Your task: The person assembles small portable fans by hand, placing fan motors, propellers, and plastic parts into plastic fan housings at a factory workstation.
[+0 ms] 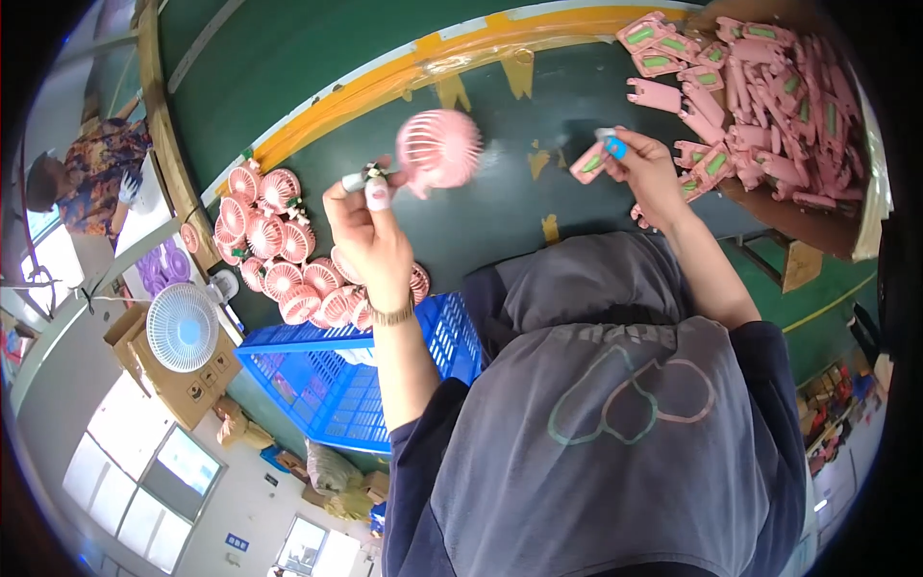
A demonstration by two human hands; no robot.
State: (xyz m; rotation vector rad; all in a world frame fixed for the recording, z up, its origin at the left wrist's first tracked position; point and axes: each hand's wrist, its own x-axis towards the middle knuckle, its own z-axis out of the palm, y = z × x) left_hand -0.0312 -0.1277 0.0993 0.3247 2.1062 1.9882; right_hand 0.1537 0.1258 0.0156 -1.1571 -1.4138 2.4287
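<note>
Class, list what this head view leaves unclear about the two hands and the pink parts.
- Pink fan head at the left hand: motion-blurred, grille detail lost.
- Small pink piece in the right hand: partly covered by fingers.
- Pile of pink handle shells: bent and darkened toward the fisheye rim.

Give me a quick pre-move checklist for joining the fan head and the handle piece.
1. Left hand has the pink fan head in its grip: ok.
2. Right hand holds a pink handle piece: ok.
3. The two parts are apart, not touching: ok.
4. Fan head steady: cannot tell, it is blurred.
5. More handle pieces in the cardboard box at right: ok.
6. Green table between the hands free of parts: ok.
</note>
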